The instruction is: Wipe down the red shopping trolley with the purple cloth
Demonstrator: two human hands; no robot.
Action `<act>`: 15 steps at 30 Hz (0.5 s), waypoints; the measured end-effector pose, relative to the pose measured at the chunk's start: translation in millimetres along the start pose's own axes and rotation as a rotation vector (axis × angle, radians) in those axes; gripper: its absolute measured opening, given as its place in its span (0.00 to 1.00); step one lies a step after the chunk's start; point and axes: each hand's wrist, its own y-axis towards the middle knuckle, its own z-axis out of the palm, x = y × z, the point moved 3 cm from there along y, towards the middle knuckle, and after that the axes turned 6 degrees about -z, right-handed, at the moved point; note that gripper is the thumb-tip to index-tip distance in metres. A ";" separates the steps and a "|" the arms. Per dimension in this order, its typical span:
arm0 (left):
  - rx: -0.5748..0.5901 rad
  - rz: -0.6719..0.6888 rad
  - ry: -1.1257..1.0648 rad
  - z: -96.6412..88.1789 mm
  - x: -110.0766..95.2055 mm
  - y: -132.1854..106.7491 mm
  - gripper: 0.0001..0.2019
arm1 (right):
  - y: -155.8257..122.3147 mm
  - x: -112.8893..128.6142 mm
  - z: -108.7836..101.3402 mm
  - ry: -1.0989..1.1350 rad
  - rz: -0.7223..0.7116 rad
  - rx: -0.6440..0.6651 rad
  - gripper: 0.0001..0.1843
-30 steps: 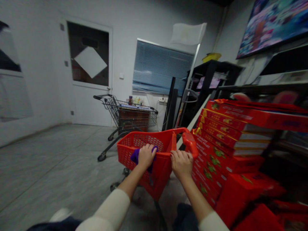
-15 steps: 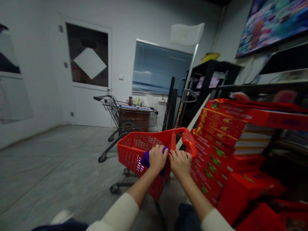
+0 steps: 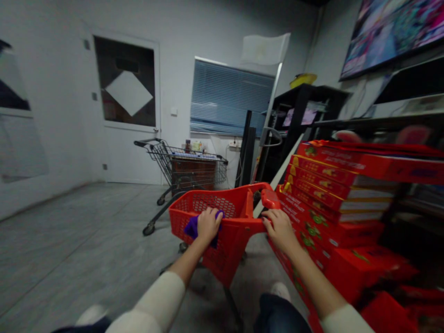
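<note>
A red plastic shopping cart (image 3: 232, 245) with perforated basket walls stands in front of me. My left hand (image 3: 208, 225) presses a purple cloth (image 3: 192, 227) over the basket's near top rim, its fingers wrapped round cloth and rim. Farther right, my right hand (image 3: 279, 226) grips the cart at its handle end, fingers curled over the red handle (image 3: 270, 198). Part of the handle is hidden beneath that hand. The near side of the basket shows below both hands, above a dark leg and wheels.
Stacked red boxes (image 3: 343, 203) rise close on the right. Behind the red cart is a metal wire cart (image 3: 163, 155) holding a brown box (image 3: 192, 173). A white door (image 3: 132, 152) is at the back left, over a grey concrete floor (image 3: 86, 240). A screen (image 3: 391, 37) hangs upper right.
My left hand has slid the purple cloth leftward along the rim. My right hand has shifted right to the handle end, so the hands are now farther apart.
</note>
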 end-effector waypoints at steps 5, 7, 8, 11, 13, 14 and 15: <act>-0.042 0.066 -0.137 -13.9 -62.2 -21.8 0.18 | -0.1 27.5 5.9 -0.064 0.060 -0.043 0.13; -0.060 0.087 -0.174 -19.2 -73.2 -26.7 0.18 | -0.6 40.1 5.5 -0.088 0.078 -0.069 0.13; -0.058 0.099 -0.188 -20.9 -73.3 -27.1 0.18 | -0.7 46.2 4.8 -0.097 0.088 -0.086 0.13; -0.012 0.148 -0.225 -21.5 -54.6 -19.6 0.17 | 0.4 60.3 1.4 -0.101 0.110 -0.117 0.14; 0.024 0.161 -0.231 -19.0 -31.9 -9.1 0.17 | 3.2 62.5 -0.9 -0.053 0.089 -0.092 0.15; 0.036 0.148 -0.225 -17.4 -19.5 -3.1 0.16 | 4.9 60.9 -1.6 -0.009 0.070 -0.069 0.16; 0.046 0.133 -0.214 -15.7 -7.9 2.6 0.16 | 6.5 57.6 -1.6 0.042 0.049 -0.049 0.18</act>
